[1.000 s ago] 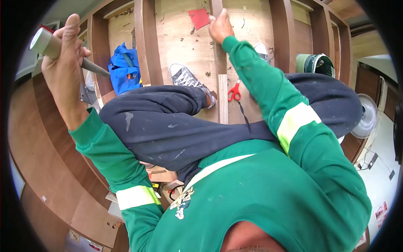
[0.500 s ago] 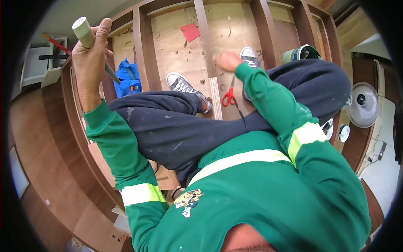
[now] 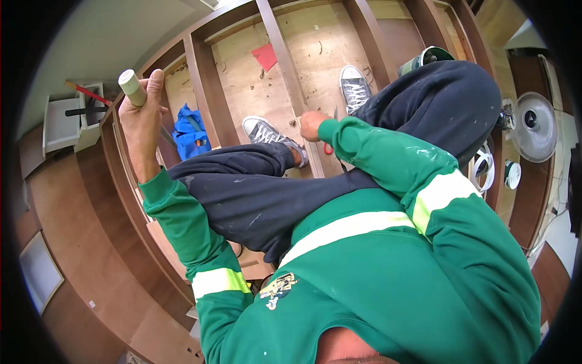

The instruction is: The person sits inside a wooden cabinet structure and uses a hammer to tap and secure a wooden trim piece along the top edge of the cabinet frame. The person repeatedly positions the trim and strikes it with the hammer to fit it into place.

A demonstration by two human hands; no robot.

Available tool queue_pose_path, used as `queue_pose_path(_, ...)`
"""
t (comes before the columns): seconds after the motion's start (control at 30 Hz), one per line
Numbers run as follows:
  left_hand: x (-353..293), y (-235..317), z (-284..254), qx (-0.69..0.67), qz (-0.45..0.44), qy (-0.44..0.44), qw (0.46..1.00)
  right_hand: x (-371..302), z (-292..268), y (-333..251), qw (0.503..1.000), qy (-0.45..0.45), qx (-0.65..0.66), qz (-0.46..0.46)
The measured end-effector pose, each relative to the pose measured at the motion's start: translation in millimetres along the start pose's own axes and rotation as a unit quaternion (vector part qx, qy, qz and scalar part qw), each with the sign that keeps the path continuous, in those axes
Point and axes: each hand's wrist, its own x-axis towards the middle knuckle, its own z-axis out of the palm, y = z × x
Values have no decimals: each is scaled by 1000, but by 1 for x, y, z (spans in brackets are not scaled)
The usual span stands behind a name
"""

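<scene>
Raised at the left, my left hand (image 3: 138, 124) is wrapped round a rod-like tool with a thick pale cylindrical end (image 3: 132, 88); its far end is mostly hidden. My right hand (image 3: 312, 125) is closed at the end of a pale layered plywood strip (image 3: 314, 159), between my shoes. What its fingers hold, if anything, is hidden. Just below that hand lies a pair of scissors with red handles (image 3: 328, 148), largely covered by my sleeve and hand.
Brown upright boards (image 3: 285, 67) divide the wooden frame around my legs. A red sheet (image 3: 264, 57) and scattered shavings lie on its panel. A blue bag (image 3: 191, 133) is at left, a bucket (image 3: 418, 60) beyond my knee, a fan (image 3: 533, 124) at right, white drawers (image 3: 62, 124) at far left.
My right hand has come down and left onto the strip's end, covering more of the scissors. My left hand with the tool sits a little lower and further right; the view has shifted.
</scene>
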Motion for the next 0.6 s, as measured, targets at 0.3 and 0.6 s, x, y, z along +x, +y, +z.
queue_pose_path(0.3,-3,8,11,-5,2,-21,1000,33,-32,60,963,99,252,-3)
queue_pose_path(0.6,-8,4,12,-4,9,-32,999,69,-37,68,914,321,238,-67)
